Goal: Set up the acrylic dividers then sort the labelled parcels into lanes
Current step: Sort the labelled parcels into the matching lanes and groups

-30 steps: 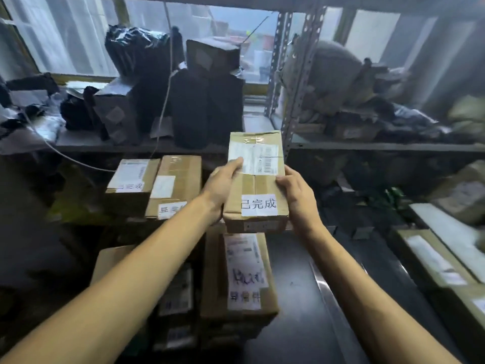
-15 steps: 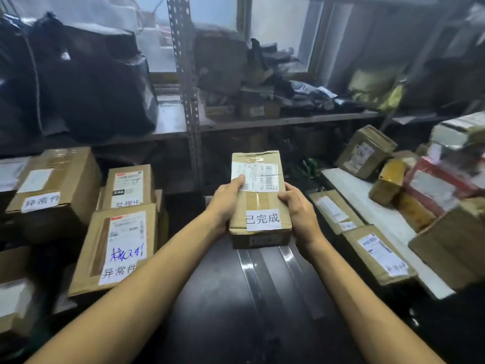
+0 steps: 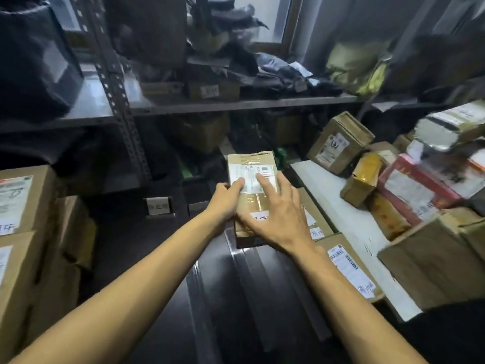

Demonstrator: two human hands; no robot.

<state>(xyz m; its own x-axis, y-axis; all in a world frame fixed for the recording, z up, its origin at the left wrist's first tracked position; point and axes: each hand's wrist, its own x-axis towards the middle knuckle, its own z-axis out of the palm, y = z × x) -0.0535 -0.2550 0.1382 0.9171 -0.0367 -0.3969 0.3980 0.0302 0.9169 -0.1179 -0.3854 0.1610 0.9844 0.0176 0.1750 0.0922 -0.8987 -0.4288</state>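
Right hand (image 3: 278, 219) pressing flat, fingers spread, half hiding label (image 3: 257, 217) on parcel (image 3: 249, 160); left hand (image 3: 225, 200) gripping its 9 o'clock edge, fingers hidden.

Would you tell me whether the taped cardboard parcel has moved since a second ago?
Yes, rightward: the parcel went from left of the perforated grey shelf upright to well right of it.

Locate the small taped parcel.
Head view, centre: the small taped parcel is under the right hand, left hand gripping its left edge, just left of the flat labelled boxes.
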